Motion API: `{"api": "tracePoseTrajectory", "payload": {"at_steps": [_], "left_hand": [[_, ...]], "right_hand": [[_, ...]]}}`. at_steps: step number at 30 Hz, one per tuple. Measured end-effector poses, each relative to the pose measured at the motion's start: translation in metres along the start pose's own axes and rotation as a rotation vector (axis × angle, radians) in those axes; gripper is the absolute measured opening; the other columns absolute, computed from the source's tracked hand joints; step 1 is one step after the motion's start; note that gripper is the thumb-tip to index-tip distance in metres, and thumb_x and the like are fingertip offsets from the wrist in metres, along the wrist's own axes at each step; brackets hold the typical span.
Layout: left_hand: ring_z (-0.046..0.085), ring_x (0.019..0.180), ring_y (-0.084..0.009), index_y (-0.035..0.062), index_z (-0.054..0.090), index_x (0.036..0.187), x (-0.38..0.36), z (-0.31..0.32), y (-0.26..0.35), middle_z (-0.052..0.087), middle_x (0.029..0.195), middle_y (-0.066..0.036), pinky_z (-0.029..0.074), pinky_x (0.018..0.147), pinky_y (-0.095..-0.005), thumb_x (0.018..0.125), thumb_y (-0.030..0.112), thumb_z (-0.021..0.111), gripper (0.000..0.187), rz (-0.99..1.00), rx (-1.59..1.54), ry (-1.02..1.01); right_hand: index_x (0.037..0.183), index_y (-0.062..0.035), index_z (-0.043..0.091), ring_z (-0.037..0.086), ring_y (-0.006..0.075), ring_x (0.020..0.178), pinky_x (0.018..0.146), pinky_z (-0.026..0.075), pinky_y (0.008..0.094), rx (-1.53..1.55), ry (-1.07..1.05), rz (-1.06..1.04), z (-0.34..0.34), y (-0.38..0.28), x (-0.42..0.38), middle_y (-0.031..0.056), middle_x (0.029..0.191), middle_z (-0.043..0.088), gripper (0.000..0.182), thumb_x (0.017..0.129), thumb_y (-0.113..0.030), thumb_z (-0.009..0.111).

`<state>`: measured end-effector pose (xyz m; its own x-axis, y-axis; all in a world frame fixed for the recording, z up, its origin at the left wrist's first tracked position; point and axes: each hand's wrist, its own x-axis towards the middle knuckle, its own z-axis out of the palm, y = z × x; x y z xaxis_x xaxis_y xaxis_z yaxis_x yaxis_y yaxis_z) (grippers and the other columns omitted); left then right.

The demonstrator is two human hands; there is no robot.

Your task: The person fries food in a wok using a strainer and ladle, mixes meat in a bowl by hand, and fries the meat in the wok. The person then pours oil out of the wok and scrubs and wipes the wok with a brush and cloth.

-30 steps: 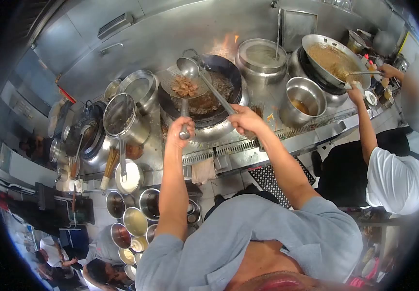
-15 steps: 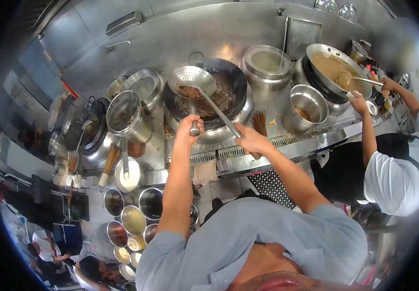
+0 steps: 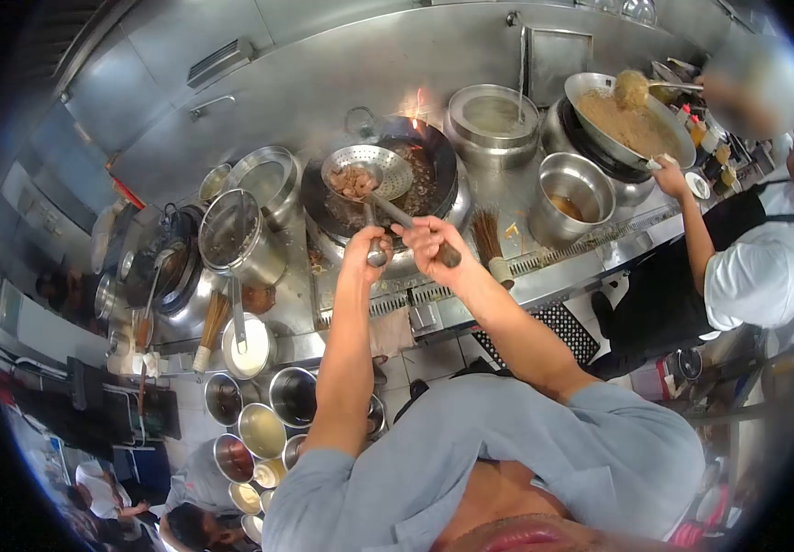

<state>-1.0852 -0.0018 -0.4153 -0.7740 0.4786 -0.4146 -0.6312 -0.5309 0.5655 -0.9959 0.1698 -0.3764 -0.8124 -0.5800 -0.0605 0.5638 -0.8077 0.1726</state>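
Note:
Over a large dark wok [image 3: 317, 204] hangs a round perforated strainer [image 3: 399, 177], with pieces of brown meat [image 3: 353, 180] at its left side. My left hand [image 3: 365, 252] is closed round an upright metal handle; what it ends in is mostly hidden by the strainer, perhaps a ladle. The strainer's thick handle slants down to the right into my right hand [image 3: 434, 248], whose fingers wrap it. Oil and dark bits show in the wok below, and a small flame [image 3: 418, 103] rises at its back rim.
A co-worker [image 3: 755, 267] at the right handles a wok of brown food [image 3: 631, 129]. Between stand a steel pot [image 3: 573, 198] and a bamboo brush [image 3: 487, 235]. Left are a strainer on a pot [image 3: 229, 228], a white-filled container [image 3: 248, 350] and several sauce pots [image 3: 262, 431].
The strainer has dropped slightly and turned, showing more meat. My right hand has moved left, close to my left hand. The flame has grown. The co-worker's ladle has risen with food.

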Motion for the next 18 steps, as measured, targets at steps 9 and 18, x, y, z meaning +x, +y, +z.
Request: {"api": "tracePoseTrajectory", "payload": {"at_steps": [9, 18], "left_hand": [[0.053, 0.048, -0.0172, 0.0017, 0.045, 0.088, -0.054, 0.014, -0.008, 0.052, 0.064, -0.009, 0.044, 0.041, -0.0302, 0.078, 0.006, 0.056, 0.015, 0.274, 0.528, 0.194], [0.052, 0.056, -0.0139, 0.0003, 0.049, 0.099, -0.059, 0.034, 0.003, 0.052, 0.070, -0.005, 0.043, 0.045, -0.0266, 0.075, 0.008, 0.059, 0.028, 0.378, 0.811, 0.247]], "right_hand": [[0.107, -0.0042, 0.051, 0.040, 0.0012, 0.043, 0.038, 0.036, 0.0175, -0.649, 0.289, -0.094, 0.019, -0.008, -0.013, -0.0073, 0.061, 0.043, 0.019, 0.091, -0.014, 0.054], [0.109, -0.0055, 0.050, 0.038, 0.0031, 0.046, 0.039, 0.033, 0.0184, -0.056, -0.279, 0.005, 0.029, 0.015, -0.001, -0.0068, 0.060, 0.041, 0.021, 0.088, -0.010, 0.052]]}}
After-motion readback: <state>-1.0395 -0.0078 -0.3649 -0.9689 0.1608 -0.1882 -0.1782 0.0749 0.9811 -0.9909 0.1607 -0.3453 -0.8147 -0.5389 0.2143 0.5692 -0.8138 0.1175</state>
